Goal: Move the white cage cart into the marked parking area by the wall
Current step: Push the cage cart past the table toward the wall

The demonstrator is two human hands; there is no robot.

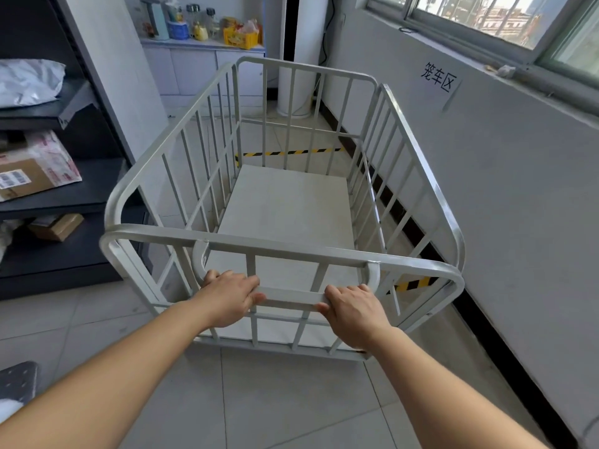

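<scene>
The white cage cart (285, 202) stands in front of me, an empty barred box with a pale floor panel. Its right side runs close along the white wall (486, 196). My left hand (231, 294) and my right hand (351, 311) both grip the cart's handle bar (291, 298) on its near end, a hand's width apart. Yellow-and-black floor tape (291, 152) shows through the far bars, and another piece (413, 284) shows at the cart's near right corner. A paper sign (439, 80) with characters hangs on the wall above the cart.
Dark shelving (64, 189) with parcels stands close on the left. A white cabinet (201, 66) with bottles and a yellow crate is at the back, and a white pillar (296, 92) stands beyond the cart. A window (505, 21) runs above the wall. Tiled floor lies behind the cart.
</scene>
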